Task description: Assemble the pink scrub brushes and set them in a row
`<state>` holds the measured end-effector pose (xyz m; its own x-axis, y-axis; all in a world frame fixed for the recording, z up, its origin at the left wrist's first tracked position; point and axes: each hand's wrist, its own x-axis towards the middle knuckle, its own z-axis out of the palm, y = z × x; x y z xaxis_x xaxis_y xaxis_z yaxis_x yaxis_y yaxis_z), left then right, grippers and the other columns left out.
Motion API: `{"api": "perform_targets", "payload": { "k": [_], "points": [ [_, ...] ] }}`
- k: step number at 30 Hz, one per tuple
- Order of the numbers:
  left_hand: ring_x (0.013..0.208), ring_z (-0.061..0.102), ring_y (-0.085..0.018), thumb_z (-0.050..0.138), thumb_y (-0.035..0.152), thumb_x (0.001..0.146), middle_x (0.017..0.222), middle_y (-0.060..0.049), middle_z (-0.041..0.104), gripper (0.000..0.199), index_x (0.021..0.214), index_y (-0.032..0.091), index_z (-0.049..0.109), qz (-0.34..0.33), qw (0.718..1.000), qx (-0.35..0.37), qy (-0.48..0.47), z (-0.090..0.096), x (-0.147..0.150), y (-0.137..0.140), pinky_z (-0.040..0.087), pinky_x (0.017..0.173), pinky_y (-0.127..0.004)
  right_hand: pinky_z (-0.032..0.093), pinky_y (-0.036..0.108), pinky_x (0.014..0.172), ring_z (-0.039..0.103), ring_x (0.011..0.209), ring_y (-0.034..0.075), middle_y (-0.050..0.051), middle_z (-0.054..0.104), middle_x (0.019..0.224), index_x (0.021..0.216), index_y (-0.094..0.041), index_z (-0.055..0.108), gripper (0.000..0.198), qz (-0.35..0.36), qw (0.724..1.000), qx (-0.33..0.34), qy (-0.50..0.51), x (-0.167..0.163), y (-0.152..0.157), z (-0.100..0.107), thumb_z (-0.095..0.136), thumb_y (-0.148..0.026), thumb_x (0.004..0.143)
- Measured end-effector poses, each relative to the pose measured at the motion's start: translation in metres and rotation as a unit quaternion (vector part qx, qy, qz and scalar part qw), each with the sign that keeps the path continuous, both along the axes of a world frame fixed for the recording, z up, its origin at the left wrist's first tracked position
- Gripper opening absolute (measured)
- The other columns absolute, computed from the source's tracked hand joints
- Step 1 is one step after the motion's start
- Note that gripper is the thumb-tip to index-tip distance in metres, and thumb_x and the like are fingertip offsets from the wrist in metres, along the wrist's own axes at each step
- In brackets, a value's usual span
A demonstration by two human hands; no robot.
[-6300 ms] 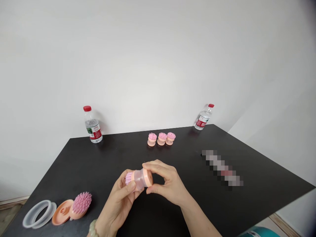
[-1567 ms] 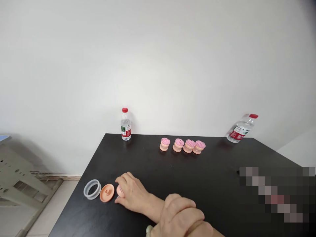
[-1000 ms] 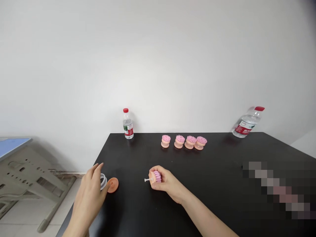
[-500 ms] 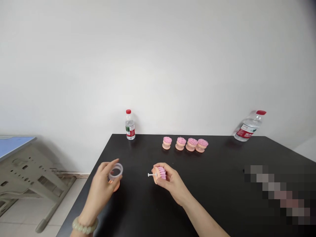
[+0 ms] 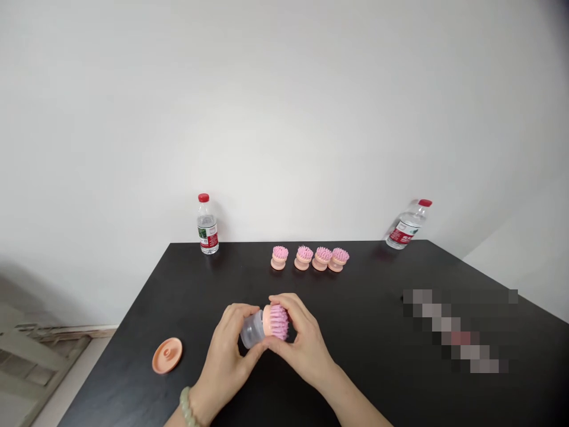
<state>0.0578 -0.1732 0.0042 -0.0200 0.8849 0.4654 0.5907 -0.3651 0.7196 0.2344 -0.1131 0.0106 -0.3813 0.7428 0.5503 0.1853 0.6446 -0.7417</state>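
Note:
My left hand [image 5: 231, 344], with a beaded bracelet at the wrist, is closed round a clear plastic cup [image 5: 252, 330]. My right hand [image 5: 302, 335] grips a brush head [image 5: 278, 322] with pink bristles and a peach rim. Cup and brush head lie sideways and meet end to end over the black table [image 5: 373, 356]; whether they are fastened together I cannot tell. Left of my hands, a round peach cap [image 5: 168, 355] with a raised centre rests on the table. The white stem of the brush head is now hidden.
Several pink-bristled brushes with peach bases, among them one brush [image 5: 279, 257], stand in a row near the wall. One water bottle [image 5: 207, 225] stands upright at the back left; another water bottle [image 5: 408, 225] leans against the wall at the back right. A blurred-out patch [image 5: 460, 338] covers something on the right.
My left hand has brought the clear cup rightward to the brush head, whose stem is out of sight. The peach cap lies on the table in plain view. The camera view has shifted.

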Motion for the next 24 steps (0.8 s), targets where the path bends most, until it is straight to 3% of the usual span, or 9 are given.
{"api": "perform_targets", "payload": {
  "k": [11,19,24],
  "points": [
    [0.106,0.063,-0.023,0.069,0.029,0.091,0.118,-0.005,0.063,0.044,0.132,0.035,0.054,-0.08,0.995,0.014,-0.056,-0.002,-0.003,-0.012,0.055,0.088,-0.033,0.053,0.031,0.086,0.065,0.096,0.02,0.003,0.063,0.109,0.116,-0.029,0.065,0.049,0.094,0.994,-0.062,-0.008,0.005,-0.01,0.017,0.087,-0.04,0.074],
    [0.094,0.063,-0.02,0.068,0.037,0.091,0.11,-0.001,0.063,0.033,0.122,0.034,0.057,-0.12,0.972,-0.063,-0.19,0.001,0.001,-0.016,0.052,0.079,-0.028,0.053,0.035,0.09,0.065,0.101,0.024,0.008,0.063,0.115,0.124,-0.027,0.065,0.059,0.13,0.988,-0.079,0.001,0.01,-0.008,0.02,0.079,-0.06,0.077],
    [0.089,0.061,-0.019,0.066,0.04,0.091,0.107,-0.001,0.063,0.03,0.12,0.032,0.06,-0.141,0.946,-0.115,-0.269,0.001,0.003,-0.017,0.05,0.077,-0.027,0.052,0.036,0.091,0.064,0.103,0.024,0.008,0.063,0.116,0.13,-0.028,0.062,0.054,0.156,0.985,-0.079,0.006,0.013,-0.008,0.021,0.073,-0.056,0.085]
  ]
}}
